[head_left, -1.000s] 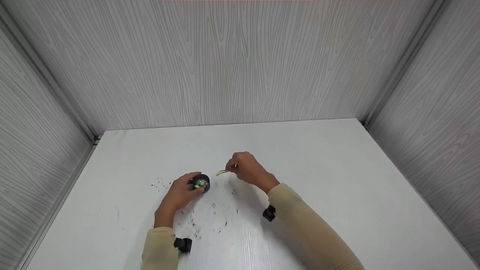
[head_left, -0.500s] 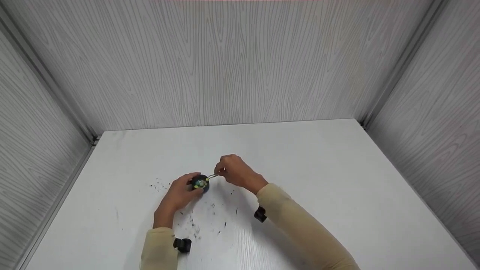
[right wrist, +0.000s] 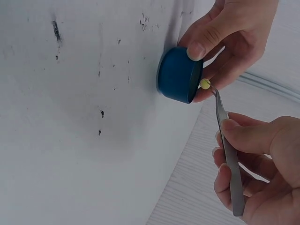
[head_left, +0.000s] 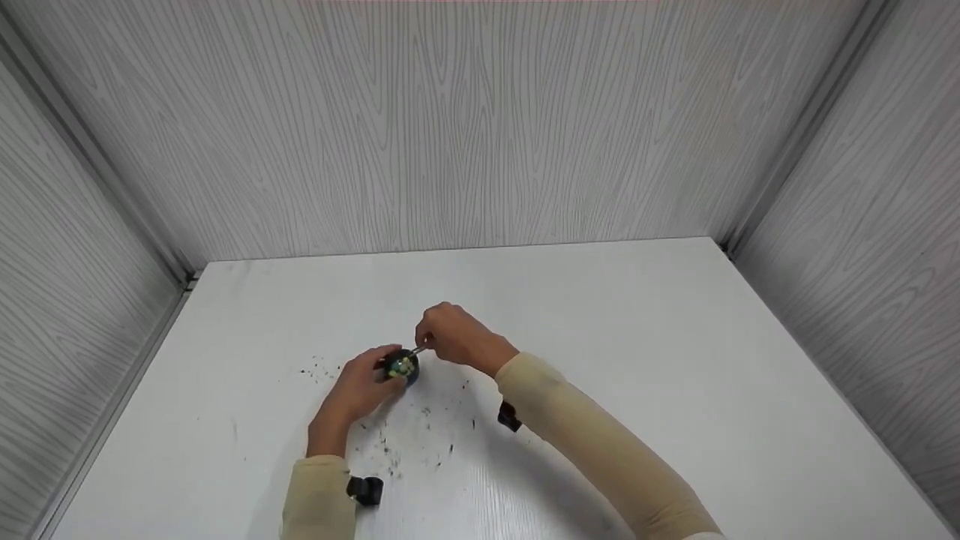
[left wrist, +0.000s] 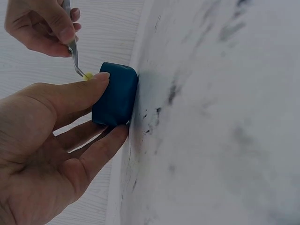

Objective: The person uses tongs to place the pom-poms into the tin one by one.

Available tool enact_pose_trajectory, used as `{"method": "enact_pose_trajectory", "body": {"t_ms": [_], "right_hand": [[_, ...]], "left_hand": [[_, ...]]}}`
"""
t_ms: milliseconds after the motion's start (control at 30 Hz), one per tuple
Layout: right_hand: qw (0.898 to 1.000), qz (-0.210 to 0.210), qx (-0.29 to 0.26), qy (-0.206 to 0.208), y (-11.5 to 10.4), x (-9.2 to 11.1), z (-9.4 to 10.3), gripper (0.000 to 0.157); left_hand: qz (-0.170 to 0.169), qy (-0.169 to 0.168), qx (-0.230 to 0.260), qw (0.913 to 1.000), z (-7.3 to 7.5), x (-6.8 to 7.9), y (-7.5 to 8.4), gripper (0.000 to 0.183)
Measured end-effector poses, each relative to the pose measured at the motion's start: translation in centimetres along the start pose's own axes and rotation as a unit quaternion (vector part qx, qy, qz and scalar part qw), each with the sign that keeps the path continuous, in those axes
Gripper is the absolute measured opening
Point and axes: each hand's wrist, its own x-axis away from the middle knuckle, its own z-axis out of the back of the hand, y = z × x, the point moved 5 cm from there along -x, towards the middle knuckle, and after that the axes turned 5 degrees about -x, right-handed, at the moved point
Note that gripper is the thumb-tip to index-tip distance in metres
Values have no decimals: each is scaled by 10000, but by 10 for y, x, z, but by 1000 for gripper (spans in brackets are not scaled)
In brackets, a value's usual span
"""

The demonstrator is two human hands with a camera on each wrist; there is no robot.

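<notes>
A small round blue cup [right wrist: 176, 77] stands on the white table, and in the head view several small yellow, green and pale pieces show inside it. My left hand [left wrist: 56, 126] holds the cup by its side, thumb near the rim and fingers around the other side. Between thumb and fingers, my right hand [right wrist: 262, 154] pinches bent-tip metal tweezers [right wrist: 229, 159]. Their tip grips a small yellow bead [right wrist: 205, 84] right at the mouth of the cup. From the head view, the right hand [head_left: 457, 335] is just to the right of the cup.
Dark smudges and specks [head_left: 386, 450] mark the white tabletop [head_left: 600, 322] around and in front of the cup. Grey wood-grain panels [head_left: 465, 127] rise behind the table and on both sides. A black wrist camera [head_left: 365, 490] sits at the left sleeve.
My right hand has moved left with the tweezers and bead, from a short way right of the cup to its mouth. My left hand and the cup have stayed in place.
</notes>
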Motion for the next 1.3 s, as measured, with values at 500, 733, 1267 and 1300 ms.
{"method": "enact_pose_trajectory", "body": {"t_ms": [500,733,1267,1300], "right_hand": [[9997,-3,233,-78,-2,-9,-13,18],[9997,18,234,-40,-1,-9,-15,17],[9950,142,-727,664,31,31,22,17],[9943,91,-777,729,36,36,24,18]], "left_hand": [[-52,25,49,10000,0,1,-1,58],[-115,50,-32,9999,-1,0,-1,58],[36,32,23,10000,-2,2,0,59],[45,26,29,10000,-2,2,0,59]]}}
